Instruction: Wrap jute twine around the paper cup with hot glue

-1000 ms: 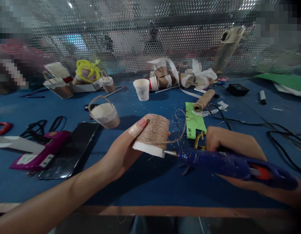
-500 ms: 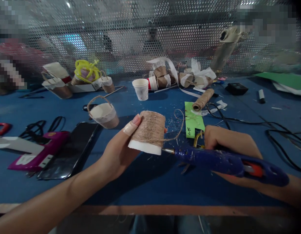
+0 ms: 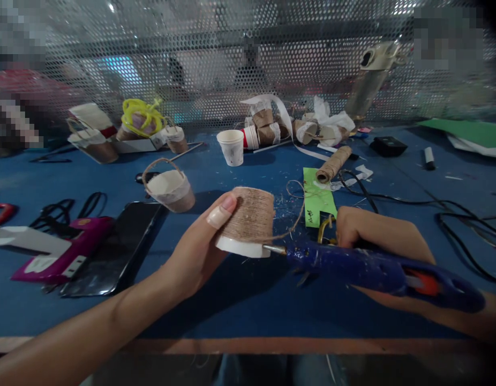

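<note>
A paper cup (image 3: 253,217) wrapped in brown twine is held upside down in my left hand (image 3: 205,241), thumb on its near side. Its white rim shows bare at the bottom. My right hand (image 3: 384,236) is wrapped round a blue hot glue gun (image 3: 352,268). The gun's metal nozzle touches the white band just below the lowest turn of twine. From that turn a loose strand of twine (image 3: 293,228) curves off to the right and up. Behind the gun lies a green card (image 3: 318,198), with a twine roll (image 3: 333,164) at its far end.
A small basket made from a cup (image 3: 171,190) stands left of my left hand. A phone (image 3: 115,252) and a purple glue gun (image 3: 71,249) lie farther left. White paper cups (image 3: 232,147) and more wrapped cups line the back, before a perforated metal screen (image 3: 216,69). Black cables (image 3: 416,201) run at right.
The wrapped cup has tilted and shifted slightly right in my left hand. The glue gun's nozzle has come from beside the rim to the white band just under the twine.
</note>
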`<state>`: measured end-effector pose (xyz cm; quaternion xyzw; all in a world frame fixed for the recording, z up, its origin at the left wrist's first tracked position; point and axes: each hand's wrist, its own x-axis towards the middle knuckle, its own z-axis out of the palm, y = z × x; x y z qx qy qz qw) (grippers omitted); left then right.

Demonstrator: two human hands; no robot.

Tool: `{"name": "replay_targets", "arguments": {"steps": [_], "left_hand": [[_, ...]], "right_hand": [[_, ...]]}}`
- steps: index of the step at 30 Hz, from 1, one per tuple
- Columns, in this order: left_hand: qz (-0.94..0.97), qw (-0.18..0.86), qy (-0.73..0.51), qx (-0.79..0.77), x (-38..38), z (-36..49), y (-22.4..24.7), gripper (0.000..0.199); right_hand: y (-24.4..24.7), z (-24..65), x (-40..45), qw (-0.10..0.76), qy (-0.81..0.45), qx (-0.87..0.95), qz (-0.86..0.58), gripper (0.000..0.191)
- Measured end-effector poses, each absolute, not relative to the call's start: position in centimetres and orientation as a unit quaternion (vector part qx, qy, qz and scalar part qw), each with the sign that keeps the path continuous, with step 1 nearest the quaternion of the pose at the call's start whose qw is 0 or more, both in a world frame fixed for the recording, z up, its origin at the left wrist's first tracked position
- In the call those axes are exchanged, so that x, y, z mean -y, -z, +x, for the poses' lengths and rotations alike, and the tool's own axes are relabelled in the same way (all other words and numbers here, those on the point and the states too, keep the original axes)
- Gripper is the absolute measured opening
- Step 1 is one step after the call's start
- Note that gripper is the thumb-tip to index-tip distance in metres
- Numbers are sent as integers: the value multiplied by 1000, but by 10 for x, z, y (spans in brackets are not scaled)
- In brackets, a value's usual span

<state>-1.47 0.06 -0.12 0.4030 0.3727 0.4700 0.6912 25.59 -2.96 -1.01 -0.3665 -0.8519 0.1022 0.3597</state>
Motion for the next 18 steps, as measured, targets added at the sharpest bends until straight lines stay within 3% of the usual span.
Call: {"name": "replay_targets", "arguments": {"steps": [5,18], "left_hand": [[393,693,-482,-364,-1,-15,-2,43],[439,653,-477,-391,3,-17,2,40]], "right_hand": [[14,258,28,372,-142,846,-355,23],[9,253,35,355,-110,842,-391,22]]}}
